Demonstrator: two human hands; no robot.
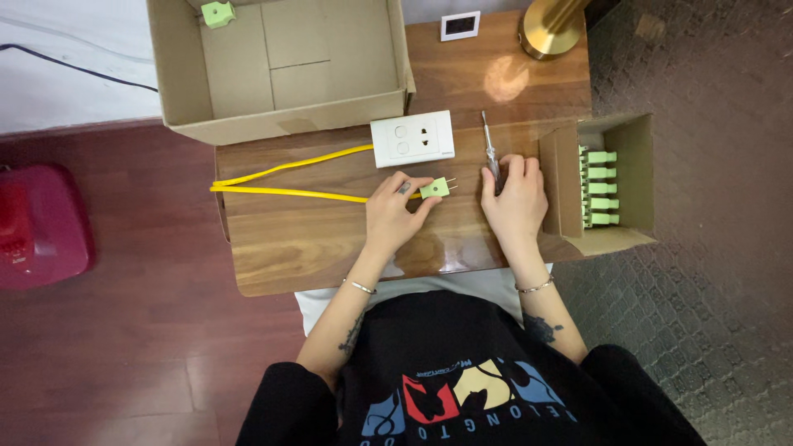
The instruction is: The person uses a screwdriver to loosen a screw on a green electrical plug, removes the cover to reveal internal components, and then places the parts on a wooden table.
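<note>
My left hand (395,211) pinches a light green plug (435,188) with its prongs pointing right; a yellow cable (285,192) runs from it to the left across the wooden table (330,248). My right hand (516,198) rests on the handle end of a screwdriver (489,147) that lies on the table, shaft pointing away from me. A white wall socket plate (412,139) sits just beyond both hands, with the yellow cable looping back to its left side.
A small cardboard box (632,177) at the right holds several green plugs (599,188). A large open cardboard box (281,66) at the back holds one green plug (217,13). A brass lamp base (549,29) and a small white device (460,26) stand behind. A red object (41,223) sits on the floor at left.
</note>
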